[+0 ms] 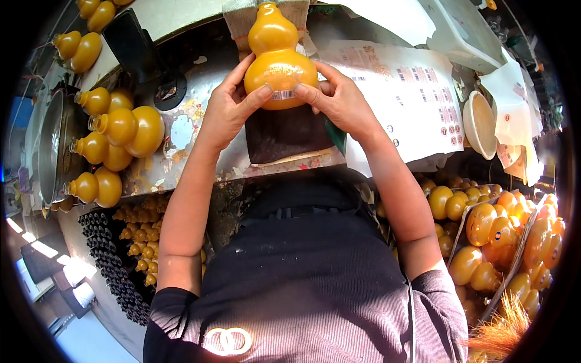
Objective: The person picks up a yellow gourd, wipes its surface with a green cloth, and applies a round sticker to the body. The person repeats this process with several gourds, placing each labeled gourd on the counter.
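Note:
Between my two hands is a shiny amber-yellow gourd-shaped bottle [277, 68], its narrow neck pointing away from me. My left hand [229, 107] grips the wide lower bulb from the left, and my right hand [344, 104] grips it from the right. Both thumbs press near the ends of a small barcode label [283, 95] on the bulb's near side. The other fingers curl round the sides and are partly hidden. Below the bulb, a dark brown pad [287, 134] lies at the bench's near edge.
Several similar bottles [145, 130] lie at the left, beside a black stand [133, 51]. Label sheets [417, 100] cover the bench at right, near a pale bowl [480, 124]. Crates of bottles [493, 236] stand low at right; smaller ones [145, 242] sit low at left.

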`<state>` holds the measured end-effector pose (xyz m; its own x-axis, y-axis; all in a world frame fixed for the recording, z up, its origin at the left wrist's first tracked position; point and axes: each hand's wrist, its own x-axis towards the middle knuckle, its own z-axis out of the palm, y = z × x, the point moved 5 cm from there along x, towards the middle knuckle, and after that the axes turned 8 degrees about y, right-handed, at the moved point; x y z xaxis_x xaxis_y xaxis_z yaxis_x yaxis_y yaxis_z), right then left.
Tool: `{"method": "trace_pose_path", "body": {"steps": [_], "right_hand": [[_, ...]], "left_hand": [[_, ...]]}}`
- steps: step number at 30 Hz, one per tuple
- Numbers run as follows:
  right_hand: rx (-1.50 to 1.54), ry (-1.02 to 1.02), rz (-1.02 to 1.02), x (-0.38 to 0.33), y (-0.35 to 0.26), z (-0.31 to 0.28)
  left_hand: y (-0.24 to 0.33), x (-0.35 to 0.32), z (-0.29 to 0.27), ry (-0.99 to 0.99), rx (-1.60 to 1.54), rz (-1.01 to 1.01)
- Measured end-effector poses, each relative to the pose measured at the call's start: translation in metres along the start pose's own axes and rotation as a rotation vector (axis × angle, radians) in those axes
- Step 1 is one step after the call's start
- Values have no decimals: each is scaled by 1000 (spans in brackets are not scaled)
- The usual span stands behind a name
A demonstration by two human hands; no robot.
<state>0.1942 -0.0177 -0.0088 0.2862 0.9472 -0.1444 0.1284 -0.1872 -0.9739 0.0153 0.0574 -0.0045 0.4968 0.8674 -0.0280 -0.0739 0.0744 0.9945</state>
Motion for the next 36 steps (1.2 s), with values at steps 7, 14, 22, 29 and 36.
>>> {"method": "trace_pose_path", "body": {"steps": [7,14,22,29,36], "right_hand": [[19,-89,64,2,-26,-1],[-193,-122,48,16,-34,-1],[-269,-92,50,21,-32,-3],[-38,-155,83,8,-15,-5],[-11,-122,59,2,-14,-2]], "left_hand": [[5,-2,5,20,-43,-40],[6,4,8,98,-189,-163],[2,5,10,102,-173,-176],[3,2,2,-4,-89,-72],[5,2,0,-46,4,-67]]}}
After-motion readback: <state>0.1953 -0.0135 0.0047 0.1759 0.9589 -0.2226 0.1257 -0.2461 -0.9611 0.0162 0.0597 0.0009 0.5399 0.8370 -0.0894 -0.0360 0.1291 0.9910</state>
